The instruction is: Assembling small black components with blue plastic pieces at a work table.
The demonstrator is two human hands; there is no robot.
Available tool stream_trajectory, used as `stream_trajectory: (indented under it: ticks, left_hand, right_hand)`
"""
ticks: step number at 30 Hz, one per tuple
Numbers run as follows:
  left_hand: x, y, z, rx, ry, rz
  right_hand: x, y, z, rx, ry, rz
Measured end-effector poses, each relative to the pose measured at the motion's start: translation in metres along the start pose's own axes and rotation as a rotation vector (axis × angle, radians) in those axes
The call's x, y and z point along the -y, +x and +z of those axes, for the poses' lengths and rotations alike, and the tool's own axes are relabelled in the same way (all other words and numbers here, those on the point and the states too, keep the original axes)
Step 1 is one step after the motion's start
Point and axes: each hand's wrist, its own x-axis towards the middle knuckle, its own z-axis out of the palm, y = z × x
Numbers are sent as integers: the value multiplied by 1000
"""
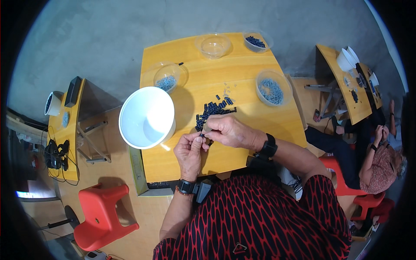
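Observation:
Over the near middle of the yellow table, my left hand (pixel 189 152) pinches a small black part (pixel 202 135) between thumb and fingers. My right hand (pixel 234 131) meets it from the right with closed fingertips at the same part; whether a second tiny piece sits in them is hidden. Just beyond both hands spreads a pile of small black plastic parts (pixel 212 110). At the pile's far edge lie a few tiny pale pieces (pixel 226 92). A large white bucket (pixel 141 113) stands left of the pile, near my left hand.
Clear plastic bowls rim the table (pixel 242 156): one bowl (pixel 272 99) at right and another (pixel 166 83) behind the bucket hold small grey-blue pieces. A far-right bowl (pixel 255 42) holds black parts; beside it sits another bowl (pixel 212 46). A red stool (pixel 97 212) stands lower left; a person (pixel 379 171) sits right.

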Motion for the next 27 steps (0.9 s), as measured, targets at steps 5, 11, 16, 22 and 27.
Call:
stream_trajectory:
  ticks: [5, 11, 16, 22, 27]
  left_hand:
    - [4, 2, -2, 9, -36, 5]
    - [-1, 3, 1, -16, 42, -21]
    - [-5, 0, 3, -42, 75, -38]
    - [-6, -5, 3, -34, 44, -103]
    - [-11, -5, 4, -47, 38, -153]
  right_hand:
    - [-1, 1, 4, 51, -116, -153]
    - [-16, 38, -23, 169, -167, -248]
    - [-64, 123, -52, -120, -471, 174]
    - [-122, 188, -40, -46, -636, 14]
    - [-147, 207, -34, 173, -748, 85]
